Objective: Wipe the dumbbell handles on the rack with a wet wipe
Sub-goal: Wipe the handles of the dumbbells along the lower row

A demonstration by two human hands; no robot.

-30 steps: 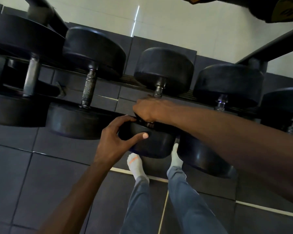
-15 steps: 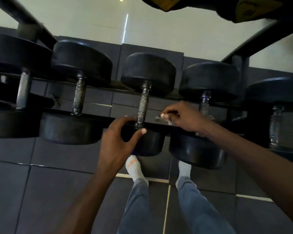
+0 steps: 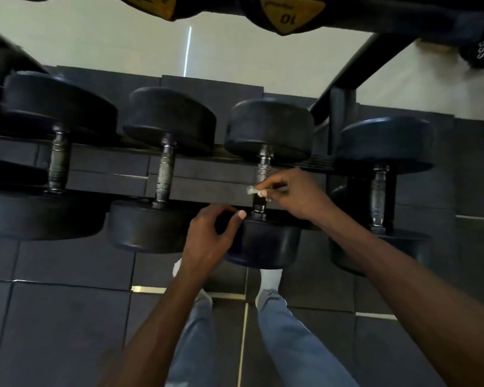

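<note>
Steel handle (image 3: pixel 264 166) running straight away from body, right hand (image 3: pixel 294 195) nearest and pinching wet wipe (image 3: pixel 251 190) against it, left hand (image 3: pixel 210 236) loosely curled, empty, below.

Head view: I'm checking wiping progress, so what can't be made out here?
- Wet wipe: only a small pale bit shows; the right hand pinching it hides the rest.
- Handle beside the wipe: lower part covered by that hand.
- Handle cleanliness: too dim and small.
- Left hand: contact with the dumbbell head unclear.
</note>
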